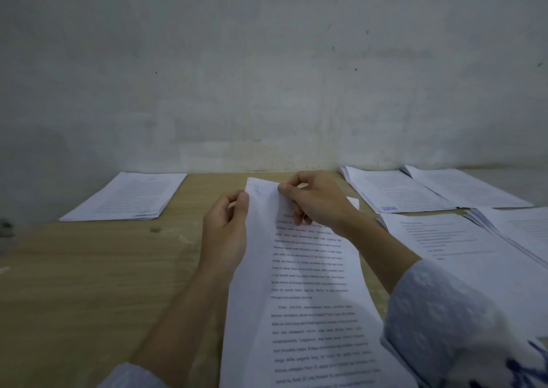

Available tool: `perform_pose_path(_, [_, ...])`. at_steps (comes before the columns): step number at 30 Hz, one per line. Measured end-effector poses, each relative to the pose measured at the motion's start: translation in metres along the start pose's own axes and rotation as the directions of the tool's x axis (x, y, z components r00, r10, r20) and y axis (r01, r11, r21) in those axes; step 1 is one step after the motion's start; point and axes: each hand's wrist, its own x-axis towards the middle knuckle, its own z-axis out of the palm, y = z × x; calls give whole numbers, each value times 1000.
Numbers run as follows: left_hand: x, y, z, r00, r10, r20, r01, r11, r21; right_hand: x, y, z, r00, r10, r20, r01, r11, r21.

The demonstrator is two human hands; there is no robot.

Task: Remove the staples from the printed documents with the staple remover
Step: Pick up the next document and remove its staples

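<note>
A printed document [308, 292] of several white sheets lies lengthwise in front of me, its far end lifted off the wooden table [98, 269]. My left hand [226, 233] pinches the top left edge of the sheets with thumb and fingers. My right hand [314, 200] pinches the top edge a little to the right, thumb on the upper face. A small mark near the top left corner [257, 191] may be the staple; it is too blurred to tell. No staple remover is in view.
One paper stack [127, 196] lies at the back left by the wall. Several overlapping stacks [397, 192] [462, 239] cover the right side of the table. A grey wall [267, 76] closes off the far edge.
</note>
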Motion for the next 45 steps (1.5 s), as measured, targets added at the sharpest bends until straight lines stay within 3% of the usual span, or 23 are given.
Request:
perform_pose_path(4, [-20, 10, -8, 989, 99, 108, -108, 990, 87, -6, -19, -9, 992, -41, -123, 48, 997, 56])
perform_pose_path(7, [-22, 20, -11, 998, 67, 4, -67, 997, 40, -12, -23, -11, 979, -147, -139, 154, 987, 41])
perform_pose_path(9, [-19, 31, -16, 998, 14, -68, -17, 999, -51, -21, -23, -11, 948, -227, -223, 208, 972, -105])
perform_pose_path(13, [-8, 49, -35, 991, 6, -135, -25, 989, -146, -32, -18, -14, 818, -240, -523, 149, 966, -209])
perform_pose_path(15, [-1, 59, -46, 985, 16, -170, -47, 983, -177, -31, -17, -14, 813, -172, -556, 77, 979, -190])
perform_pose_path(17, [9, 69, -58, 981, 20, -193, -57, 980, -188, -31, -19, -13, 875, -62, -481, 41, 998, -53])
perform_pose_path(20, [25, 78, -75, 980, 8, -200, -46, 981, -187, -33, -29, -9, 968, 22, -249, 33, 975, 218])
perform_pose_path(23, [35, 89, -89, 984, -15, -178, -13, 987, -159, -28, -38, -1, 983, 35, -180, 30, 938, 347])
perform_pose_path(31, [112, 70, -156, 992, -128, -10, 128, 984, 126, 73, -56, 63, 976, 140, -164, -52, 890, 453])
perform_pose_path(40, [216, -34, -222, 937, -233, -259, 296, 924, 240, 199, -22, 186, 949, 315, -5, -293, 886, 360])
perform_pose_path(45, [259, -88, -247, 947, -165, -276, 277, 854, 441, 235, 4, 244, 942, 323, 89, -335, 905, 264])
